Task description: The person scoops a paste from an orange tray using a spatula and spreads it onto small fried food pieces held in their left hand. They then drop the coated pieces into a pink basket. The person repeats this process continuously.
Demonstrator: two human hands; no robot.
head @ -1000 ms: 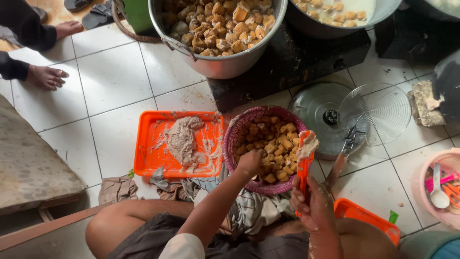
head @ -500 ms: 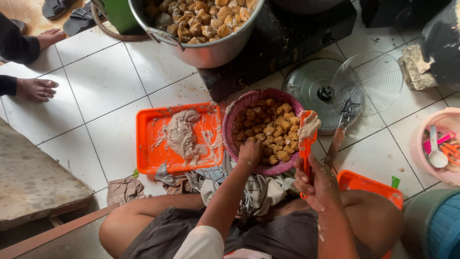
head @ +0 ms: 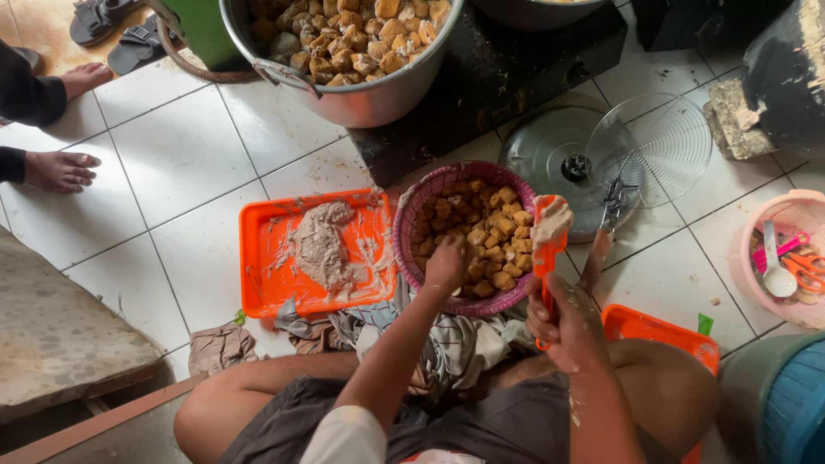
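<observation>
While the basket [head: 464,236] of fried tofu cubes sits on the floor by the knees, the left hand [head: 447,265] reaches into it — fingers curled down among the pieces, grip hidden. Just right of the rim, the right hand [head: 563,322] clasps an orange spatula [head: 546,249] upright, paste heaped on top — beside an orange tray [head: 258,258].
</observation>
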